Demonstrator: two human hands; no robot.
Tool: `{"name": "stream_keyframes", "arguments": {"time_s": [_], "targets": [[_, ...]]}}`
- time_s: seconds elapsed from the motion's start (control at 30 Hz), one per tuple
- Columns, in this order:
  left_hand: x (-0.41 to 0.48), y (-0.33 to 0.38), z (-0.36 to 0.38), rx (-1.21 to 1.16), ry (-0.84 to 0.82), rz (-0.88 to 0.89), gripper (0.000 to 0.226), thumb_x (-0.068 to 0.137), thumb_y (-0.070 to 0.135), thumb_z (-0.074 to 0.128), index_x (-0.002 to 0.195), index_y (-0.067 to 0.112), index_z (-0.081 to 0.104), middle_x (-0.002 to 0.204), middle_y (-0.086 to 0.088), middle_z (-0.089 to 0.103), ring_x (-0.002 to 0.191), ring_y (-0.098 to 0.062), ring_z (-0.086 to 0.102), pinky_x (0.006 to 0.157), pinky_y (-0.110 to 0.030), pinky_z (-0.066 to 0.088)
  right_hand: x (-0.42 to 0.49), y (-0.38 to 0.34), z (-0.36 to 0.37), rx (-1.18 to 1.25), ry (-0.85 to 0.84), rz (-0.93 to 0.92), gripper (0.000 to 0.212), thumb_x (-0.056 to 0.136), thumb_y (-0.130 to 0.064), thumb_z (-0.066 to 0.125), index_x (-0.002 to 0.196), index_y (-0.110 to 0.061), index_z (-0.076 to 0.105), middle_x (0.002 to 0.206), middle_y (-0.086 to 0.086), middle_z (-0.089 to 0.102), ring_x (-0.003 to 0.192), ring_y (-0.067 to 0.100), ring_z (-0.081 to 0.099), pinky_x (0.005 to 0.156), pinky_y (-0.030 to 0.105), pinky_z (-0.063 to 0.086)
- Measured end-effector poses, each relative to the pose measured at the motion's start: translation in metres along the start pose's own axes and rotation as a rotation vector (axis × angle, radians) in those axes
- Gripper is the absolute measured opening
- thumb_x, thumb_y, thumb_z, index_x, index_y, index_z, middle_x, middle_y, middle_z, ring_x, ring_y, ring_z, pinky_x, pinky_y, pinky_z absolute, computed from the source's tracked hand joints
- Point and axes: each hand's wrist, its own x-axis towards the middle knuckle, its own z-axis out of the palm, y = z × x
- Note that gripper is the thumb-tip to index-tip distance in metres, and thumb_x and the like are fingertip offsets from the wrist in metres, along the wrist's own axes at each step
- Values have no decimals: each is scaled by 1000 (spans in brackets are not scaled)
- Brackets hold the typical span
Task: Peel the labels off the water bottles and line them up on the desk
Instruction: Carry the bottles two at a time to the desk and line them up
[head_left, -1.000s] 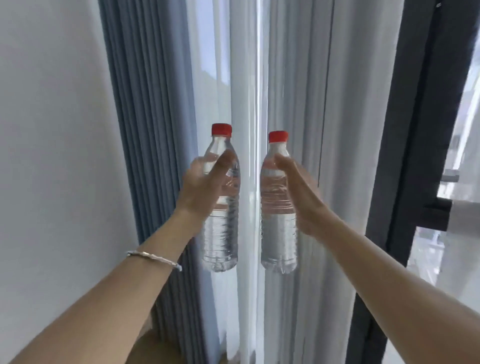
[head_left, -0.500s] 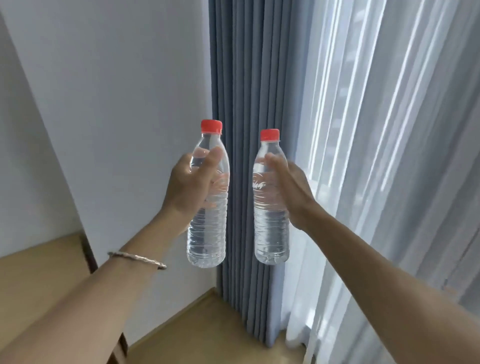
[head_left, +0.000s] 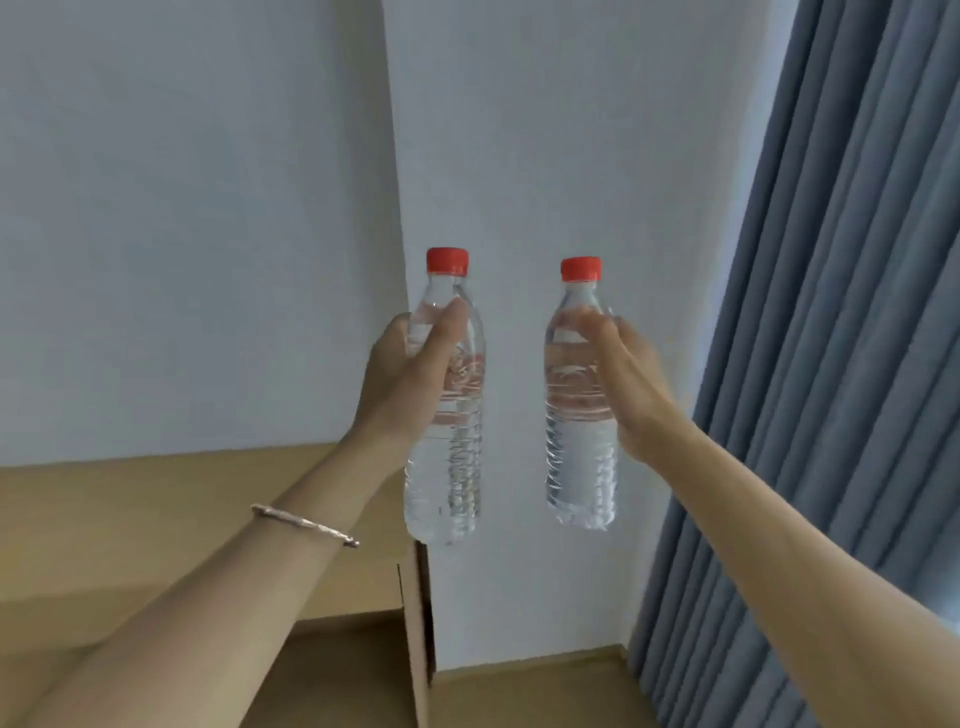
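I hold two clear water bottles with red caps upright in the air, side by side and a little apart. My left hand (head_left: 410, 379) grips the upper body of the left bottle (head_left: 447, 467), thumb across its front. My right hand (head_left: 628, 384) grips the right bottle (head_left: 579, 467) the same way. Neither bottle shows a label; both are full of water. A wooden desk (head_left: 130, 519) stands below and to the left, its top under my left forearm.
A white wall fills the background, with a corner edge running down behind the left bottle. Grey-blue curtains (head_left: 841, 364) hang at the right. The desk's side panel (head_left: 418, 623) drops to the wooden floor (head_left: 530, 696).
The view has swung left from the window and curtains to the white wall and desk. Both hands keep the same grip on the bottles, held up at the same height.
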Motion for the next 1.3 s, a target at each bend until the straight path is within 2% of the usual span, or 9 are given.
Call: {"name": "stream_keyframes", "arguments": {"time_s": [0.13, 0.27, 0.37, 0.53, 0.77, 0.97, 1.07, 1.17, 1.3], "targets": [[19, -18, -71, 115, 169, -25, 35, 87, 60, 54, 91, 25, 56, 79, 5, 66, 70, -10, 67, 68, -32, 53, 38, 13, 98, 53, -202, -5, 43, 88, -47, 54, 118, -15, 57, 96, 5, 73, 80, 22, 72, 73, 36, 57], [26, -37, -170, 208, 362, -57, 52, 74, 71, 55, 93, 23, 59, 80, 4, 67, 70, -10, 68, 69, -32, 52, 47, 27, 206, 74, -394, -5, 40, 90, -47, 52, 116, -17, 56, 96, 5, 72, 75, 17, 73, 69, 34, 59], [30, -55, -249, 249, 470, -89, 50, 80, 67, 56, 106, 24, 59, 83, 4, 67, 65, -3, 66, 64, -28, 47, 47, 35, 287, 88, -512, -2, 41, 90, -48, 51, 114, -15, 56, 97, 9, 72, 75, 20, 73, 71, 37, 58], [52, -83, -367, 303, 583, -118, 61, 71, 74, 57, 113, 31, 57, 89, 10, 68, 80, -4, 66, 67, -27, 45, 50, 39, 428, 136, -626, -4, 37, 90, -44, 57, 109, -11, 57, 86, 4, 71, 65, 16, 70, 56, 26, 55], [98, -110, -498, 394, 652, -156, 47, 78, 56, 67, 111, 27, 52, 89, 13, 63, 81, -5, 62, 69, -27, 48, 59, 46, 593, 156, -694, -42, 24, 91, -42, 57, 106, -23, 56, 98, 1, 70, 76, 7, 71, 63, 22, 55], [118, -143, -582, 444, 645, -177, 32, 83, 44, 69, 106, 25, 58, 80, 12, 62, 71, -4, 61, 64, -24, 45, 79, 62, 691, 0, -718, -111, 33, 83, -49, 61, 108, -29, 52, 103, -7, 63, 92, 13, 66, 82, 37, 54], [131, -164, -618, 493, 639, -234, 26, 84, 43, 68, 101, 26, 59, 78, 12, 60, 71, -6, 60, 62, -23, 42, 88, 70, 734, -83, -751, -153, 34, 83, -45, 60, 110, -26, 49, 102, -8, 60, 91, 13, 64, 77, 34, 52], [152, -189, -655, 589, 655, -330, 31, 80, 51, 68, 96, 26, 58, 80, 7, 63, 75, -13, 63, 69, -32, 51, 104, 79, 777, -158, -804, -206, 38, 85, -41, 61, 113, -22, 43, 98, -7, 58, 83, 10, 62, 66, 25, 47], [190, -213, -702, 771, 669, -398, 33, 80, 53, 67, 84, 23, 54, 72, 9, 55, 65, -9, 54, 57, -24, 39, 137, 98, 837, -279, -900, -289, 33, 87, -37, 60, 112, -20, 47, 92, -4, 58, 77, 7, 59, 59, 21, 41]]}}
